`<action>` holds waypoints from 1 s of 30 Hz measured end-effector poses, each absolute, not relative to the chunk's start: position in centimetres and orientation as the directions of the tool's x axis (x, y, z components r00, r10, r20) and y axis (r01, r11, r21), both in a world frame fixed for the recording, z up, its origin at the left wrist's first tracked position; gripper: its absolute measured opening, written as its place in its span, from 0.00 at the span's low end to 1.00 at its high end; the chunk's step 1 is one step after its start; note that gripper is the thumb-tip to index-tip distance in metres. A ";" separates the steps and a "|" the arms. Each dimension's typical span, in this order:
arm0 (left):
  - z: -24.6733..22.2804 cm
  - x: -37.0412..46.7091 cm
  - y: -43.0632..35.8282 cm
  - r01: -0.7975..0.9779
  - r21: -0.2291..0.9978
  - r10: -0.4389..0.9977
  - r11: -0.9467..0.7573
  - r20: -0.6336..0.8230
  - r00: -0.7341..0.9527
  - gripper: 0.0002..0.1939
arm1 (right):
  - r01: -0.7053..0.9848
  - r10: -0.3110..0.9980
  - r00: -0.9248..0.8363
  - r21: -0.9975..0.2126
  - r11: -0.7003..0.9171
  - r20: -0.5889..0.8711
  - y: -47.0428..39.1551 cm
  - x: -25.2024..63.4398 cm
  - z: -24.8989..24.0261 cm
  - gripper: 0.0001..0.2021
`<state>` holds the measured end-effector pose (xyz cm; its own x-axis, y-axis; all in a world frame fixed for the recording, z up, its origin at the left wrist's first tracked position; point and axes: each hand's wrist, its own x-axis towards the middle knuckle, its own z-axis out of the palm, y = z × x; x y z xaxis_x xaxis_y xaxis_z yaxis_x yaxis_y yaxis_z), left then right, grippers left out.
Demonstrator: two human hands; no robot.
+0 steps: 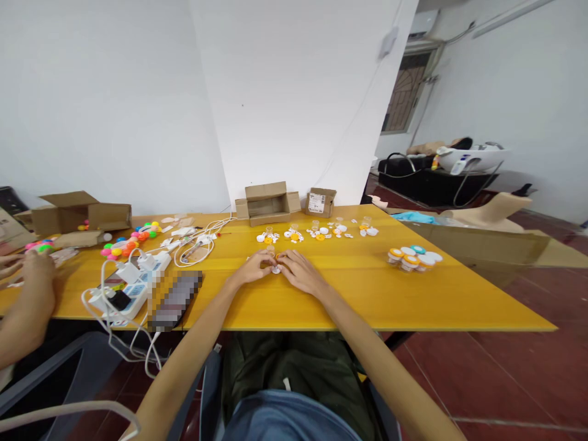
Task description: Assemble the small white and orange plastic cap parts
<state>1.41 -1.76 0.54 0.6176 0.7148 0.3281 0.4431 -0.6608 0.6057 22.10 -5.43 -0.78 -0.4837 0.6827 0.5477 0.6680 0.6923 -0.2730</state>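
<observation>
Grip of the left hand (pixel 253 269) and right hand (pixel 301 272) appears pinched at the fingertips around a small white piece (pixel 276 269), over the worktop's (pixel 362 294) near half. It should handle as light, stiff, slick plastic, best held by its rim; fingertips hide its sides, and whether it touches the surface is unclear.

No legible text or numbers.
</observation>
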 end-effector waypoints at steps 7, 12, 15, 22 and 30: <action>1.3 1.4 -2.5 0.446 0.596 0.711 -0.667 0.330 0.621 0.08 | 0.688 0.680 -0.429 -0.272 0.673 0.595 -5.2 22.2 -1.1 0.11; 1.1 1.5 -2.6 0.470 0.585 0.723 -0.661 0.328 0.607 0.11 | 0.745 0.720 -0.351 -0.288 0.602 0.599 -4.9 22.2 -1.2 0.12; 1.0 1.6 -2.7 0.487 0.578 0.730 -0.655 0.319 0.604 0.12 | 0.787 0.754 -0.282 -0.306 0.536 0.593 -4.7 22.3 -1.4 0.13; 0.9 1.7 -2.8 0.496 0.563 0.727 -0.661 0.317 0.609 0.09 | 0.785 0.716 -0.302 -0.262 0.561 0.629 -4.3 22.5 -2.0 0.14; 0.9 1.7 -2.7 0.484 0.556 0.712 -0.676 0.321 0.625 0.07 | 0.737 0.696 -0.382 -0.254 0.627 0.608 -4.7 22.5 -1.5 0.14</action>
<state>1.70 -2.70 0.92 0.6248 0.7117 0.3210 0.4838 -0.6756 0.5564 22.55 -4.73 -1.51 -0.3817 0.6958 0.6084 0.7367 0.6265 -0.2544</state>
